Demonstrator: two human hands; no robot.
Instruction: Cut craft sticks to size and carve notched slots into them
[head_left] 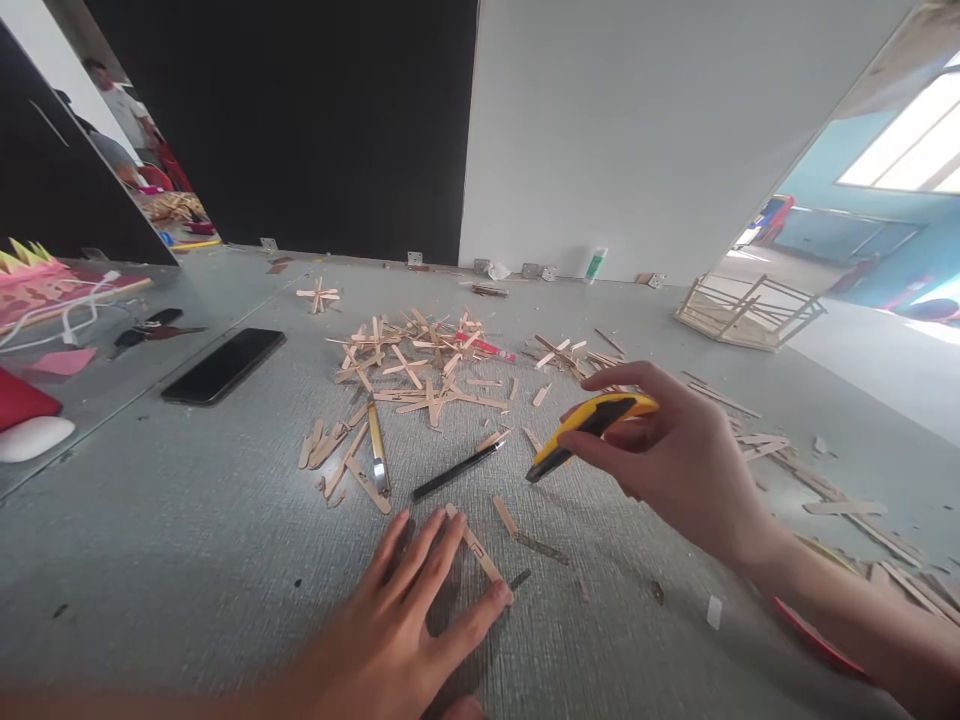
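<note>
My right hand (pixel 675 450) grips a yellow and black utility knife (pixel 589 430) between thumb and fingers, raised over the table with its dark tip pointing down and left. My left hand (pixel 409 600) lies spread on the table. Its index fingertip and thumb press on the two ends of a craft stick (pixel 477 549) that has a small slot cut in its middle. Just beyond that hand lie a black pen-like craft knife (pixel 457 473) and a slim gold-coloured cutter (pixel 377 450). A short stick piece (pixel 505 516) and a loose blade strip (pixel 541 548) sit to the right.
A heap of craft sticks (pixel 420 360) spreads across the middle, with a red tool (pixel 484 347) in it. At left lie a phone (pixel 225 365) and a white cable (pixel 82 305). A stick frame (pixel 750 312) stands at far right. Upright panels (pixel 600 120) close off the back.
</note>
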